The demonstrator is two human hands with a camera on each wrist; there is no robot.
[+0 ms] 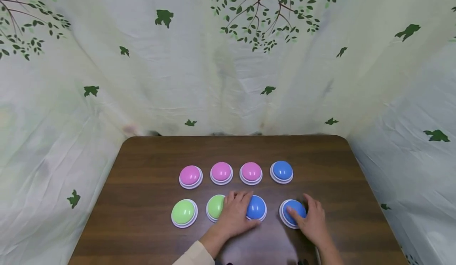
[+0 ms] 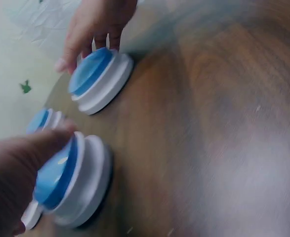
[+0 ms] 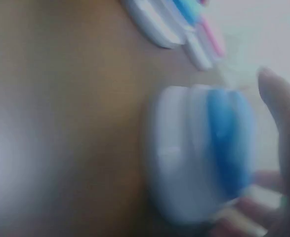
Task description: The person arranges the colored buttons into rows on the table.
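On the table stand several round push buttons with coloured domes and white bases. My left hand [image 1: 235,213] grips the blue push button [image 1: 257,207] in the near row, its thumb by the near edge and its fingers by the far one. The left wrist view shows that thumb [image 2: 46,143] across the blue dome [image 2: 56,173]. At the row's right end, my right hand [image 1: 315,221] is around another blue push button [image 1: 293,213]. Its thumb [image 3: 283,103] stands apart from the dome in the blurred right wrist view, while the fingers lie along the far side.
In the near row, two green push buttons [image 1: 183,212] stand left of my left hand, one partly hidden by it. Behind them is a row of three pink push buttons [image 1: 221,171] and one blue push button [image 1: 282,171]. A leaf-print curtain [image 1: 228,79] hangs beyond the brown table [image 1: 149,162].
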